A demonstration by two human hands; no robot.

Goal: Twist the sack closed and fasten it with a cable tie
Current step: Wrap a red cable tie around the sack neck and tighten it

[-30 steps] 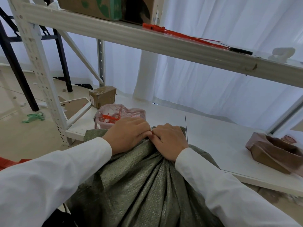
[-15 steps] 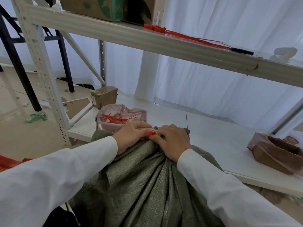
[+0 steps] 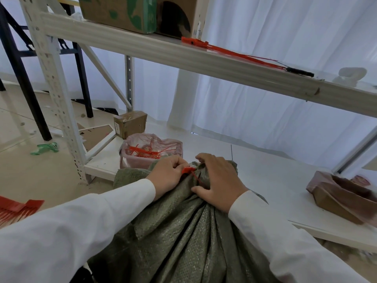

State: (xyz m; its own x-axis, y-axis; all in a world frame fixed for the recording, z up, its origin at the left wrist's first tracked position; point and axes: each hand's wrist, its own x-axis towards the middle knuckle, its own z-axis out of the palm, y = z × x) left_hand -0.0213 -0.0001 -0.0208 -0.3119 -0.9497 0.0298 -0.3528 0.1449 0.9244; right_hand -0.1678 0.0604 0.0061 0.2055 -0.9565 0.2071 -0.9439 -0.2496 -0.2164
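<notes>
Single head-worn wide-angle view, looking forward and down from close above both hands (image 3: 219,178) at the gathered neck of a green sack (image 3: 179,237). Beyond, a low white shelf board (image 3: 265,172); overhead, an upper shelf beam (image 3: 183,56) slanting across the frame.

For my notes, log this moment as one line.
stage: fastening | left hand: on tie head | right hand: gripping sack neck | tie: around neck

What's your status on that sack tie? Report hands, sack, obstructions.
Left hand pinching the red cable tie head. Right hand clamped on the bunched neck of the green sack. Tie at the neck, lock state unclear. Nothing in the way.
</notes>
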